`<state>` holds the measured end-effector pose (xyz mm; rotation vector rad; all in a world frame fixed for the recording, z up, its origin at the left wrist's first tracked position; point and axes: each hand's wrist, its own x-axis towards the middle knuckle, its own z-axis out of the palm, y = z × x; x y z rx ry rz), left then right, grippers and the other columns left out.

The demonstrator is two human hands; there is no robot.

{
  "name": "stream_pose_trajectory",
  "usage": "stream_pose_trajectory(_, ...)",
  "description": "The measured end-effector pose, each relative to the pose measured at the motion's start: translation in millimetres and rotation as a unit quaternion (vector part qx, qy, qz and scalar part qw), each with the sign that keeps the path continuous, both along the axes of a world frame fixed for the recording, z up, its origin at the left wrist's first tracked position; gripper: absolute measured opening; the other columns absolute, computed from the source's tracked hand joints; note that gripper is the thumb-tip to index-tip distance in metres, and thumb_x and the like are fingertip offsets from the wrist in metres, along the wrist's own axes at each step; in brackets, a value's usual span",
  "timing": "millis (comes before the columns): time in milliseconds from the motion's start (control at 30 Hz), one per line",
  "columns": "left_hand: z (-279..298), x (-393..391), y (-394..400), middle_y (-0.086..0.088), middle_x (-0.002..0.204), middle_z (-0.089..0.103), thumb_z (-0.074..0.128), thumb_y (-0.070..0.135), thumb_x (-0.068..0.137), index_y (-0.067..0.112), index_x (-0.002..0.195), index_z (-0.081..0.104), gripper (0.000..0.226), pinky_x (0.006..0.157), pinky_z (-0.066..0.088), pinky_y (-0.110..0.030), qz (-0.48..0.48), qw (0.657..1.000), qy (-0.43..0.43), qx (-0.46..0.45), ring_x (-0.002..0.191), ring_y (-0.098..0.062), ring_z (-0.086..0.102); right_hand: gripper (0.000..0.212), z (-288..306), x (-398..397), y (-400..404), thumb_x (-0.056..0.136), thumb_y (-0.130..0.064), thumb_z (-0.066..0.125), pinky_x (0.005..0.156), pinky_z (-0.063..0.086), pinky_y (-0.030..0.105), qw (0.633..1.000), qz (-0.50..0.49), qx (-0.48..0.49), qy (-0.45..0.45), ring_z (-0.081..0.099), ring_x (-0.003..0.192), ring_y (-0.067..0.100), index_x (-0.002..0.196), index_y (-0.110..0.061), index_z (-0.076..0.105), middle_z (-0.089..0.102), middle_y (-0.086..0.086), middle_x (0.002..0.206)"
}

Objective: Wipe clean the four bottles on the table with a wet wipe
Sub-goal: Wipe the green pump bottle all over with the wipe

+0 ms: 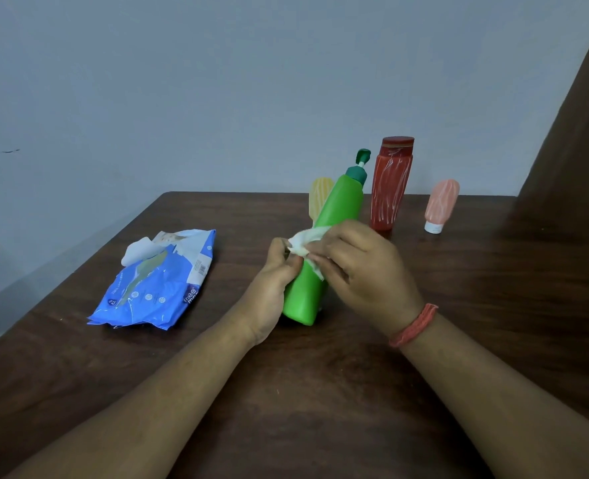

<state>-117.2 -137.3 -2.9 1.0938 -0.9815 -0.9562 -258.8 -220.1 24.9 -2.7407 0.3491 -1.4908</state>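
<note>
Two bare forearms, no sleeves, coral-red woven band (pixel 413 324) around the right wrist (pixel 403 316)

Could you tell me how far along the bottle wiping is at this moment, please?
Done: a wipe is out of the blue pack, whose flap is open. In hand: the left hand holds the tilted green bottle while the right hand presses the wipe on it. Left: the red, yellow and pink bottles stand untouched behind; whether any is already wiped, I cannot tell.

A plain green bottle (pixel 324 243), a white-streaked red bottle (pixel 391 188), yellow (pixel 320 198) and pink (pixel 441 205) streaked tubes, a blue pack (pixel 154 288).
</note>
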Motion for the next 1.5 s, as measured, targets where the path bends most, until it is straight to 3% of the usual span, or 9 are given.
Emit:
stream_pose_trajectory(367,-3,2,-1,-0.019,0.108,0.055,0.049,0.042,0.091,0.014,0.105,0.040,0.032,0.071,0.054,-0.048,0.003,1.000,-0.002,0.005,0.091,-0.035,0.057,0.011,1,-1,-3,0.091,-0.014,0.069,0.074,0.052,0.038,0.997,-0.029,0.046,-0.049,0.060,0.085,0.019,0.097,-0.006,0.073,0.063,0.005,0.091)
stream_pose_trajectory(500,-1,4,-3,-0.005,0.085,0.051,0.054,0.023,0.093,0.016,0.089,0.044,0.013,0.071,0.050,-0.032,0.044,0.994,0.103,-0.019,0.077,-0.015,0.055,0.011,-10,2,4,0.094,-0.016,0.066,0.078,0.051,0.038,0.997,0.049,-0.013,0.066,0.059,0.088,0.023,0.098,-0.008,0.072,0.064,0.004,0.093)
stream_pose_trajectory(667,6,6,-1,-0.026,0.125,0.054,0.037,0.028,0.108,0.002,0.139,0.045,0.041,0.091,0.049,-0.044,0.073,0.981,0.178,-0.011,0.109,-0.035,0.054,0.011,-10,6,8,0.095,-0.020,0.066,0.077,0.050,0.040,0.994,0.075,-0.013,0.082,0.060,0.089,0.022,0.097,-0.012,0.073,0.066,0.001,0.093)
stream_pose_trajectory(800,10,4,0,-0.037,0.142,0.046,0.036,0.028,0.108,-0.008,0.144,0.038,0.051,0.107,0.043,-0.054,0.093,0.976,0.198,-0.004,0.118,-0.037,0.053,0.013,-6,3,5,0.094,-0.023,0.066,0.075,0.051,0.041,0.998,0.009,0.004,0.056,0.060,0.087,0.021,0.098,-0.014,0.075,0.067,0.000,0.092)
stream_pose_trajectory(967,8,8,0,-0.025,0.125,0.052,0.040,0.031,0.107,0.002,0.138,0.045,0.042,0.089,0.051,-0.041,0.094,0.974,0.206,0.000,0.102,-0.031,0.061,0.014,-10,6,17,0.097,-0.022,0.064,0.073,0.049,0.040,0.984,0.114,-0.039,0.131,0.058,0.085,0.023,0.098,-0.012,0.074,0.065,0.002,0.091)
stream_pose_trajectory(1100,7,8,-1,-0.023,0.125,0.051,0.040,0.030,0.108,-0.005,0.140,0.041,0.048,0.102,0.046,-0.052,0.111,0.973,0.203,0.001,0.114,-0.036,0.053,0.015,-7,7,16,0.096,-0.024,0.064,0.071,0.049,0.041,0.993,0.067,-0.019,0.094,0.058,0.082,0.021,0.094,-0.013,0.074,0.065,0.000,0.090)
stream_pose_trajectory(1200,9,9,-1,-0.021,0.122,0.048,0.042,0.031,0.106,0.007,0.132,0.046,0.035,0.092,0.049,-0.044,0.110,0.973,0.202,0.001,0.111,-0.035,0.051,0.015,-9,10,20,0.096,-0.024,0.063,0.072,0.048,0.038,0.985,0.105,-0.054,0.124,0.057,0.082,0.023,0.095,-0.013,0.074,0.064,0.001,0.088)
stream_pose_trajectory(1333,3,12,-3,-0.036,0.136,0.051,0.039,0.031,0.108,-0.006,0.142,0.040,0.051,0.102,0.047,-0.052,0.105,0.976,0.190,0.004,0.118,-0.042,0.056,0.014,-6,5,13,0.094,-0.024,0.066,0.070,0.049,0.041,0.994,0.053,-0.015,0.091,0.058,0.082,0.022,0.093,-0.013,0.074,0.065,0.000,0.089)
stream_pose_trajectory(1500,-3,11,-4,-0.006,0.086,0.057,0.046,0.023,0.105,0.013,0.098,0.047,0.012,0.069,0.052,-0.027,0.056,0.990,0.133,-0.012,0.074,-0.011,0.061,0.014,-9,9,15,0.096,-0.024,0.065,0.071,0.047,0.042,0.989,0.068,-0.062,0.115,0.056,0.080,0.025,0.093,-0.013,0.074,0.063,0.002,0.086)
